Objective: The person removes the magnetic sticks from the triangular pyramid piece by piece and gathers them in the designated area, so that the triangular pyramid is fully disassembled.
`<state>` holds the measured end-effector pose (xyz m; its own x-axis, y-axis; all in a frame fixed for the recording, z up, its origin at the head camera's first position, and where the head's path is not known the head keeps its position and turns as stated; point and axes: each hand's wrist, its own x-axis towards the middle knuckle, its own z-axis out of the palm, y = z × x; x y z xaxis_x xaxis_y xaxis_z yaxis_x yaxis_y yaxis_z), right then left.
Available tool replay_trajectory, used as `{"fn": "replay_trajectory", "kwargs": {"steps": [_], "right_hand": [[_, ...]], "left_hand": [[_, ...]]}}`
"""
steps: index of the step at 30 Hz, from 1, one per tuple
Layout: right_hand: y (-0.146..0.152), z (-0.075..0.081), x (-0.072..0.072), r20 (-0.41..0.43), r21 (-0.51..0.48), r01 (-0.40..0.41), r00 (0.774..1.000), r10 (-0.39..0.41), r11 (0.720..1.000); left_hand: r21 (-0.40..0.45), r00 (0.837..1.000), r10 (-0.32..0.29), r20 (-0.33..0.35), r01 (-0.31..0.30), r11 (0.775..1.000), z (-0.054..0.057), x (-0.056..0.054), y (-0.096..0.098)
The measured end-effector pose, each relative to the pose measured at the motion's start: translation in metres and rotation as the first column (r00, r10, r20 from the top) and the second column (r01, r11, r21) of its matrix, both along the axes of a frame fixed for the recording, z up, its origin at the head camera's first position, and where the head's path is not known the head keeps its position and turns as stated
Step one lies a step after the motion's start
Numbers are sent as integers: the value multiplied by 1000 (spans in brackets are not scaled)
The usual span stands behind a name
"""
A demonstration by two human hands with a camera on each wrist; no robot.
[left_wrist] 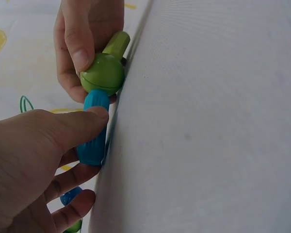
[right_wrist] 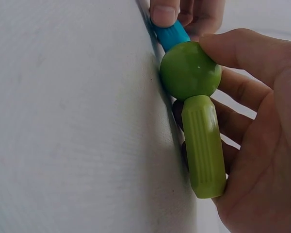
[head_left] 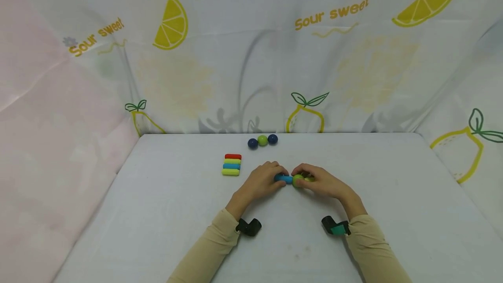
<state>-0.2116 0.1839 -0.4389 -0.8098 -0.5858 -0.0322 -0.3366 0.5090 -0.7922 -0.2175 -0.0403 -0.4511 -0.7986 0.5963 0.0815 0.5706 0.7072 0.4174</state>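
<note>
Between the fingers and thumb of my left hand (head_left: 264,180) is a ridged blue rod (left_wrist: 92,131). Its far end meets a shiny green ball (right_wrist: 190,70). My right hand (head_left: 323,183) pinches this ball, thumb on one side and fingers behind. A yellow-green rod (right_wrist: 203,145) extends from the ball's opposite side, beneath the right palm. Rod, ball and rod form a roughly straight line low over the white table. Whether the blue rod is fully fixed to the ball, I cannot tell.
Left of the hands lie several short rods in a stack-like row: red (head_left: 233,156), yellow-green (head_left: 230,172) and blue (head_left: 231,166) among them. Near the table's back edge sit a green ball (head_left: 262,140) and two navy balls (head_left: 253,143). A lemon-print cloth (head_left: 220,56) hangs behind.
</note>
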Motion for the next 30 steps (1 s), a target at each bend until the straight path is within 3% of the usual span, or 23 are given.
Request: {"fn": "replay_trajectory", "kwargs": {"steps": [23,30], "right_hand": [[0,-5,-1,-10,2,23,1000,-23,1000],[0,-4,-1,24,-7,10,1000,-10,1000]], "left_hand": [[38,997,-71,23,70,997,5,-1,-6],[37,996,-84,26,83,996,5,-1,-8]]}}
